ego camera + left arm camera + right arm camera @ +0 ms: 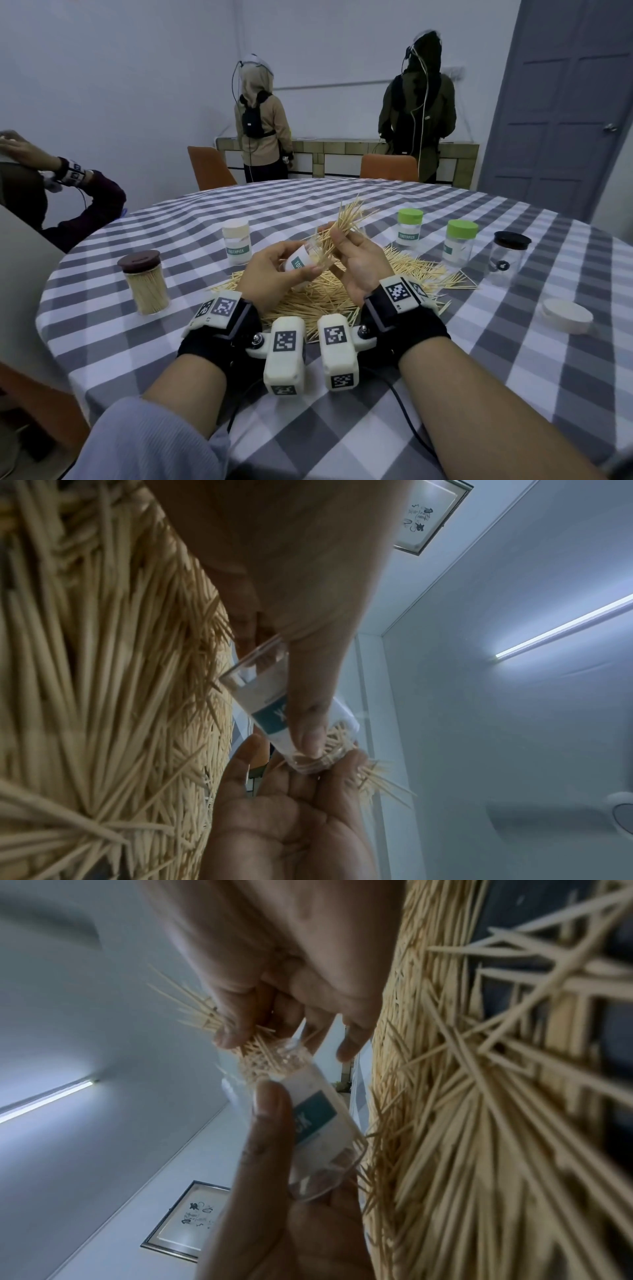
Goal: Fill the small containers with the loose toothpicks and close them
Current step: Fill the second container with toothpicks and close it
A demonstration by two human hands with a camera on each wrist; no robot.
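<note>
Checkered surface (445, 359) has a big toothpick pile (318, 298) in the middle. Just above the pile, left hand (274, 274) has its grip clamped on a tilted clear container (301, 262), right hand (356, 263) pinching a toothpick bundle (342, 226) into its mouth.

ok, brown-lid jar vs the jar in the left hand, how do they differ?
Brown-lid jar stands upright on the table, capped and packed full; the held jar is tilted, lidless, with only some toothpicks at its mouth. The held one carries a white-and-teal label; the brown-lid jar shows none. Both are clear.
</note>
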